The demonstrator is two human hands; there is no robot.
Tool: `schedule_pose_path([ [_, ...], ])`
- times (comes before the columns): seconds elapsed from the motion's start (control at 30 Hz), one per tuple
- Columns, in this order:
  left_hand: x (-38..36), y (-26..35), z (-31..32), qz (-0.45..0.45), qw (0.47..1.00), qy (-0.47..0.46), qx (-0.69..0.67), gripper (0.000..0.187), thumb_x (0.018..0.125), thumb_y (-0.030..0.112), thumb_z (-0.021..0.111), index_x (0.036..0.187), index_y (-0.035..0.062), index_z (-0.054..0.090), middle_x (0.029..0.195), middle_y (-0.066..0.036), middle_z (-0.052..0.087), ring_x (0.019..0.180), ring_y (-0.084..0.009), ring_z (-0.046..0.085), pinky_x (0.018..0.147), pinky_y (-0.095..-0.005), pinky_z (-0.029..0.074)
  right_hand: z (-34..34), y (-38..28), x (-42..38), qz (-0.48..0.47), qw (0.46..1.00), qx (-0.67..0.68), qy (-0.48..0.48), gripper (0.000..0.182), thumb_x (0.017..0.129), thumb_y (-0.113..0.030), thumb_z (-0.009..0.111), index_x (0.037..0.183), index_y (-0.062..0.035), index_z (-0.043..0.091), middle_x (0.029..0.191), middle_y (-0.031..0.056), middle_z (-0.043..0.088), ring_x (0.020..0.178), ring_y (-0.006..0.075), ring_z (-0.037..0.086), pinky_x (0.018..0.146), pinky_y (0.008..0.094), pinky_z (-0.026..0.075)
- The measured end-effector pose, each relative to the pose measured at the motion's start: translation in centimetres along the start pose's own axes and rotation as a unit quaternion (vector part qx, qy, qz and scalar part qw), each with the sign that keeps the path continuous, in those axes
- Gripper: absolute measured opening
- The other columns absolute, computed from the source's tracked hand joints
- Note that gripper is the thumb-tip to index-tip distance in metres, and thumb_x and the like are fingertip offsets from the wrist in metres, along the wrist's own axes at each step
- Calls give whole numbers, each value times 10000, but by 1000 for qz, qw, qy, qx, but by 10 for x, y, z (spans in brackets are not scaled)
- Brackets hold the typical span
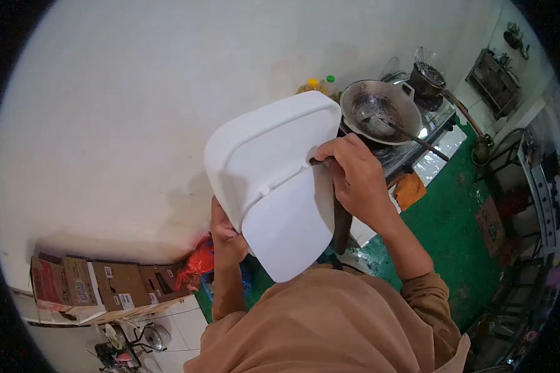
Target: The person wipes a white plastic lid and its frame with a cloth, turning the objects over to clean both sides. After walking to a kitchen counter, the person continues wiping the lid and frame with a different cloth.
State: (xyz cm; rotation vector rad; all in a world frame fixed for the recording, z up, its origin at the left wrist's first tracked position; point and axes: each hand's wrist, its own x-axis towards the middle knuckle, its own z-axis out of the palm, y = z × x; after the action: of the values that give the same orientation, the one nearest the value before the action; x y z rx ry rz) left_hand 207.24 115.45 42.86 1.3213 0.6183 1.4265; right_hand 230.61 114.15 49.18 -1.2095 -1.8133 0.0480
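A white plastic bin-like piece (274,133) with a raised rim and a rounded, hinged flap (289,227) is held up in front of me, tilted. My left hand (227,239) grips its lower left edge, the fingers partly hidden behind it. At the right end of the hinge line, my right hand (354,177) is closed in a pinch. A dark tip shows at those fingertips, and a dark brown strip (342,227) hangs below the palm; I cannot tell what this thing is.
A wok (379,109) with a long-handled ladle (414,137) sits on the stove, near bottles with yellow and green caps (320,83). An orange cloth (409,191) hangs at the stove's front. Cardboard boxes (115,283) and a red plastic bag (199,264) are at lower left.
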Motion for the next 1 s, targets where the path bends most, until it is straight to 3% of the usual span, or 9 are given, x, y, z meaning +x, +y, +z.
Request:
schedule_pose_path([
  [0.1,3,4,-1,-31,992,-21,-119,768,684,5,739,1326,0,317,1259,-92,484,1152,-188,500,965,-345,426,-2,-1,3,-31,999,27,15,360,611,136,571,914,-53,531,872,89,574,823,312,530,727,390,448],
  [0.23,7,-2,-11,58,994,-86,-25,794,672,17,762,1331,15,319,1256,-90,492,1143,-191,510,966,-361,434,-5,-1,7,-27,999,39,8,242,717,146,585,895,-18,578,827,88,595,751,260,542,628,332,454],
  [0.3,4,5,0,12,997,12,-76,782,671,14,762,1324,22,332,1242,-85,510,1117,-190,530,954,-360,447,-2,3,5,-34,999,15,18,235,725,139,589,898,-19,579,828,87,598,753,256,545,628,324,456],
  [0.47,5,2,-16,-56,994,24,-85,750,689,31,758,1317,29,347,1233,-82,526,1089,-180,549,933,-346,463,-3,5,-2,0,1000,23,10,218,733,129,596,896,-14,583,841,86,608,748,247,559,636,316,468],
  [0.53,5,1,-21,-87,991,8,-102,743,697,39,755,1319,32,347,1234,-84,527,1085,-178,552,927,-343,468,-7,3,-2,83,993,84,9,286,661,117,605,892,-42,556,847,102,571,761,304,543,677,374,457],
  [0.63,8,1,-16,-148,980,98,-95,736,716,46,743,1328,31,335,1232,-90,531,1076,-178,559,912,-343,476,-6,0,2,-22,995,33,93,291,643,113,601,889,-38,565,841,97,578,746,294,551,662,368,459],
  [0.83,6,2,-15,-18,996,-11,-84,730,716,36,733,1327,20,334,1210,-112,547,1066,-188,570,903,-344,480,-5,-5,12,-183,982,-37,36,262,658,126,603,866,-33,601,874,80,633,786,245,571,665,331,474],
  [0.9,5,6,-10,-35,997,52,42,725,702,17,733,1314,19,345,1213,-116,544,1067,-190,573,895,-343,484,-4,3,14,-183,981,-57,23,249,666,118,603,866,-32,596,866,80,632,787,251,564,667,339,472],
  [1.0,6,1,-10,30,996,-7,-84,704,702,-13,719,1301,17,349,1218,-112,540,1060,-190,576,884,-344,489,-6,12,14,-144,988,-50,3,236,672,107,607,861,-33,591,855,81,632,780,256,559,670,344,469],
])
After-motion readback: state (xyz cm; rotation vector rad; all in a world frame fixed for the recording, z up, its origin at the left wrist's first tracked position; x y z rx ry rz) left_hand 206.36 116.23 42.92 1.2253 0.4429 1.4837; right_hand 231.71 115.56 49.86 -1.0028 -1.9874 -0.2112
